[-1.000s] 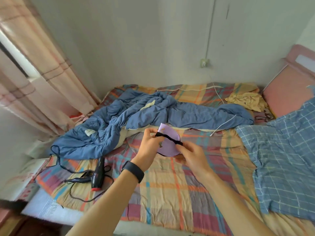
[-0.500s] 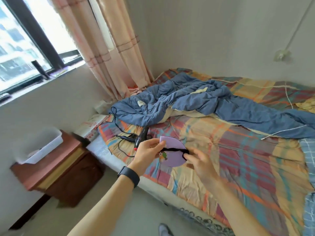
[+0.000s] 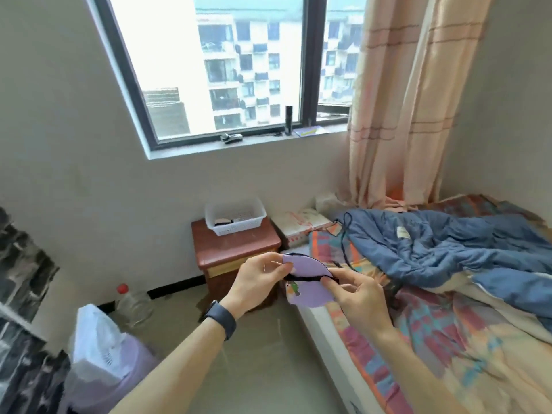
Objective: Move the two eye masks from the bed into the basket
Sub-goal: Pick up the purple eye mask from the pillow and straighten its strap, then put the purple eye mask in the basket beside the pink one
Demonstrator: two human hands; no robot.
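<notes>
A purple eye mask (image 3: 307, 280) with a black strap and a small cartoon print hangs in the air between my two hands, over the bed's left edge. My left hand (image 3: 258, 277) pinches its left end. My right hand (image 3: 357, 289) pinches the strap at its right end. A white plastic basket (image 3: 236, 215) stands on a reddish-brown nightstand (image 3: 233, 246) beyond my hands, under the window. Something pale and dark lies inside the basket; it looks like another eye mask (image 3: 224, 221).
The bed (image 3: 448, 339) with a plaid sheet and a crumpled blue quilt (image 3: 448, 249) fills the right side. A lined purple bin (image 3: 101, 363) and a clear bottle (image 3: 133, 303) stand on the floor at left. A curtain (image 3: 400, 100) hangs beside the window.
The view has swung left from the bed to the window wall and nightstand. Both hands kept hold of the purple eye mask and carried it toward the bed's left edge, nearer the basket.
</notes>
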